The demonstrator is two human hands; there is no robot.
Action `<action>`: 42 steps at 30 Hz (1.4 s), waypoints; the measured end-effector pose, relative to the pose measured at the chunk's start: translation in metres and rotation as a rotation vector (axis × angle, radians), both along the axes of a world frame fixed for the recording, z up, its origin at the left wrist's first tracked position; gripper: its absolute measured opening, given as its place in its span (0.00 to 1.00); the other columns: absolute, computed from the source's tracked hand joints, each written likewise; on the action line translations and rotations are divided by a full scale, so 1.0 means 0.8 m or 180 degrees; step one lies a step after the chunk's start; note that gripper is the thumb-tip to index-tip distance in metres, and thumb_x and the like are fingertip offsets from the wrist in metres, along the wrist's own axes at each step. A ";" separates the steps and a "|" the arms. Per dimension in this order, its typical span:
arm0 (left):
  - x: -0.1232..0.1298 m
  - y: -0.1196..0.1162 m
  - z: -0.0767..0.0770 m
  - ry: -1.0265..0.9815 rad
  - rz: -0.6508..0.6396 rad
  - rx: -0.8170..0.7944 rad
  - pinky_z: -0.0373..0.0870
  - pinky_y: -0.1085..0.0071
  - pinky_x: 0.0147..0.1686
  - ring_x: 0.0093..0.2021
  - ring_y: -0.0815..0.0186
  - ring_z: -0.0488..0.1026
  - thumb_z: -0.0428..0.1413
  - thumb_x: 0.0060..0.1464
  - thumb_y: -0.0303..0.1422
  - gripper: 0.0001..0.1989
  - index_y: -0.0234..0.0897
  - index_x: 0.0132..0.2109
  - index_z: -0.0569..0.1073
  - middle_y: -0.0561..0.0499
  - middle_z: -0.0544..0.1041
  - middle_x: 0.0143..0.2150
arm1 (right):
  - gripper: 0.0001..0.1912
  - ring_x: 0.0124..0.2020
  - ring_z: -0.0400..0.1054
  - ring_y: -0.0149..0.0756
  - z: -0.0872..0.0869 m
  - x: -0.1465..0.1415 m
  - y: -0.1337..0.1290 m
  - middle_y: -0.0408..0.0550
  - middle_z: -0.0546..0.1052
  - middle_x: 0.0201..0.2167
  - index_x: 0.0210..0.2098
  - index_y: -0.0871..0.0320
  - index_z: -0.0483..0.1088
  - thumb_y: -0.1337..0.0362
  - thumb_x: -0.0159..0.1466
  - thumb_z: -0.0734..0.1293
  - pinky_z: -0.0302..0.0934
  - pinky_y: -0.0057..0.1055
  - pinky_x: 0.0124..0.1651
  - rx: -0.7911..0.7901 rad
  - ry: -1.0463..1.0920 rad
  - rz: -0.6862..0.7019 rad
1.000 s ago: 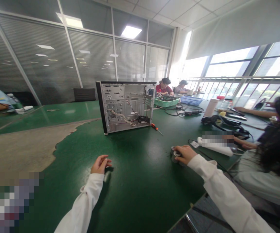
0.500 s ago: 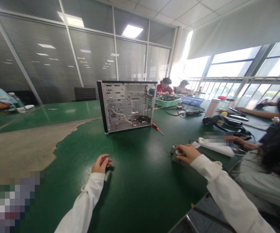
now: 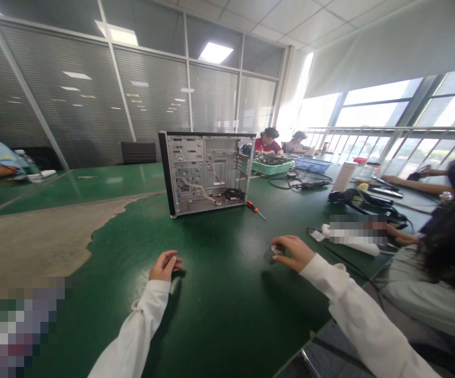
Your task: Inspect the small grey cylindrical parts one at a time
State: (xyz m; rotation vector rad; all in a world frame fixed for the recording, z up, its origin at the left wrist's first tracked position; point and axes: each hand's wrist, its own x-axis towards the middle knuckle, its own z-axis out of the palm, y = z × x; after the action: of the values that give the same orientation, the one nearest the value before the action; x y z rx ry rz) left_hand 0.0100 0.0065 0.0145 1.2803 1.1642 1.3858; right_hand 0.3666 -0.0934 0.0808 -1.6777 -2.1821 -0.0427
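My right hand (image 3: 292,253) is curled round a small round thing with a light rim (image 3: 277,249), just over the green table (image 3: 219,304). My fingers hide most of it, so its kind is unclear. My left hand (image 3: 165,266) rests on the table to the left, holding nothing, with its fingers loosely bent and partly apart. Beyond both hands stands an open computer case (image 3: 212,173), upright, with loose cables and a black fan (image 3: 233,194) inside. An orange and black screwdriver (image 3: 253,207) lies by the case's right front corner.
A white power strip (image 3: 353,242) with cables lies to the right, near a co-worker's hand. Farther back are a green basket (image 3: 272,168), a blue basket (image 3: 313,165) and a pale bottle (image 3: 344,177). Other people sit around the table. Bare worn tabletop (image 3: 46,231) shows at the left.
My right hand has moved left, away from the power strip, carrying the round thing with it. My left hand stays where it was.
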 end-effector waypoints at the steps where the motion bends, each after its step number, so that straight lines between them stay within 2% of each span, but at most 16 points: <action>1: 0.000 0.000 -0.001 -0.0016 -0.0010 -0.0003 0.66 0.71 0.22 0.18 0.69 0.69 0.54 0.36 0.41 0.18 0.32 0.33 0.66 0.51 0.73 0.21 | 0.14 0.37 0.65 0.37 0.001 -0.014 0.000 0.48 0.72 0.32 0.37 0.58 0.62 0.59 0.52 0.61 0.50 0.36 0.46 0.0036 0.0054 0.0157; 4: -0.001 0.001 -0.003 -0.0046 -0.0040 -0.0003 0.66 0.72 0.22 0.18 0.69 0.69 0.54 0.36 0.40 0.17 0.32 0.33 0.66 0.52 0.72 0.22 | 0.15 0.37 0.65 0.36 -0.001 -0.066 0.007 0.48 0.72 0.34 0.40 0.58 0.61 0.61 0.53 0.61 0.49 0.36 0.48 0.0107 0.0219 0.0740; 8: -0.002 0.002 -0.006 -0.0072 -0.0019 0.0008 0.65 0.72 0.22 0.18 0.69 0.69 0.54 0.36 0.39 0.17 0.32 0.34 0.66 0.52 0.73 0.22 | 0.26 0.37 0.65 0.35 -0.005 -0.146 0.037 0.47 0.71 0.34 0.47 0.57 0.54 0.62 0.50 0.64 0.48 0.37 0.47 0.0102 0.0285 0.1327; 12: -0.004 0.003 -0.010 -0.0083 0.0042 0.0035 0.66 0.71 0.23 0.19 0.68 0.69 0.53 0.37 0.39 0.16 0.33 0.34 0.65 0.52 0.72 0.22 | 0.30 0.37 0.65 0.37 -0.012 -0.216 0.078 0.47 0.72 0.33 0.50 0.57 0.52 0.61 0.49 0.65 0.46 0.39 0.47 0.0218 0.0364 0.1389; 15: -0.008 0.004 -0.013 0.0001 0.0152 0.0078 0.67 0.68 0.28 0.23 0.67 0.70 0.52 0.38 0.37 0.15 0.33 0.34 0.66 0.51 0.73 0.25 | 0.32 0.38 0.64 0.40 -0.027 -0.248 0.097 0.49 0.71 0.34 0.51 0.58 0.50 0.61 0.49 0.64 0.46 0.41 0.46 0.0251 0.0543 0.1330; 19: -0.012 0.001 -0.011 0.0420 0.0296 0.0304 0.66 0.66 0.36 0.32 0.64 0.71 0.50 0.39 0.33 0.14 0.34 0.37 0.66 0.48 0.73 0.30 | 0.38 0.39 0.63 0.40 -0.060 -0.254 0.101 0.51 0.69 0.38 0.54 0.60 0.43 0.62 0.48 0.64 0.50 0.40 0.45 0.0151 0.1025 0.1438; 22: -0.011 -0.011 -0.002 0.0868 0.0070 0.0538 0.67 0.66 0.35 0.36 0.63 0.70 0.48 0.41 0.30 0.16 0.35 0.41 0.65 0.47 0.72 0.35 | 0.37 0.40 0.62 0.38 -0.076 -0.245 0.100 0.50 0.66 0.42 0.54 0.57 0.42 0.67 0.48 0.63 0.52 0.39 0.45 0.0140 0.1455 0.1563; 23: -0.009 -0.016 0.001 0.1050 -0.0159 0.0659 0.67 0.66 0.35 0.37 0.63 0.70 0.48 0.42 0.29 0.18 0.35 0.44 0.63 0.46 0.71 0.38 | 0.36 0.40 0.62 0.37 -0.078 -0.243 0.101 0.49 0.66 0.42 0.54 0.56 0.43 0.69 0.48 0.62 0.53 0.38 0.45 0.0142 0.1615 0.1581; 24: -0.008 -0.020 0.004 0.1262 -0.0211 0.0862 0.67 0.66 0.36 0.38 0.62 0.69 0.48 0.42 0.30 0.19 0.35 0.45 0.62 0.45 0.71 0.39 | 0.35 0.39 0.63 0.36 -0.079 -0.241 0.103 0.48 0.66 0.42 0.53 0.55 0.44 0.71 0.48 0.61 0.54 0.38 0.45 0.0139 0.1785 0.1573; 27: -0.002 -0.031 0.007 0.2051 -0.0116 0.1461 0.63 0.63 0.42 0.44 0.60 0.66 0.51 0.42 0.31 0.24 0.34 0.49 0.58 0.42 0.68 0.44 | 0.33 0.36 0.64 0.33 -0.080 -0.239 0.111 0.47 0.67 0.40 0.51 0.54 0.47 0.73 0.47 0.60 0.58 0.36 0.42 0.0032 0.2178 0.1563; 31: 0.000 -0.032 0.004 0.2763 -0.0019 0.1729 0.62 0.63 0.44 0.46 0.59 0.64 0.50 0.44 0.29 0.20 0.35 0.47 0.61 0.42 0.67 0.44 | 0.29 0.34 0.65 0.32 -0.086 -0.239 0.121 0.47 0.68 0.38 0.49 0.55 0.49 0.73 0.48 0.60 0.60 0.35 0.40 -0.0162 0.2523 0.1528; 37: -0.003 -0.026 -0.001 0.2848 0.0042 0.1732 0.63 0.64 0.44 0.44 0.61 0.65 0.50 0.44 0.29 0.16 0.36 0.43 0.63 0.44 0.68 0.41 | 0.27 0.32 0.66 0.31 -0.102 -0.237 0.130 0.47 0.68 0.37 0.48 0.54 0.51 0.72 0.49 0.61 0.62 0.35 0.37 -0.0337 0.2734 0.1406; 42: -0.001 -0.022 -0.007 0.2514 0.0155 0.1560 0.64 0.64 0.42 0.42 0.61 0.67 0.51 0.43 0.30 0.15 0.36 0.42 0.65 0.45 0.69 0.40 | 0.26 0.31 0.66 0.31 -0.100 -0.237 0.128 0.46 0.68 0.36 0.47 0.54 0.52 0.72 0.49 0.61 0.62 0.34 0.36 -0.0324 0.2741 0.1494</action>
State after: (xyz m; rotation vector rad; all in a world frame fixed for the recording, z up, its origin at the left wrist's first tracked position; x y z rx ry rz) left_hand 0.0092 -0.0113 0.0088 2.2949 1.4017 1.2671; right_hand 0.1768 0.0087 0.0007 -0.9018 -1.8186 0.7739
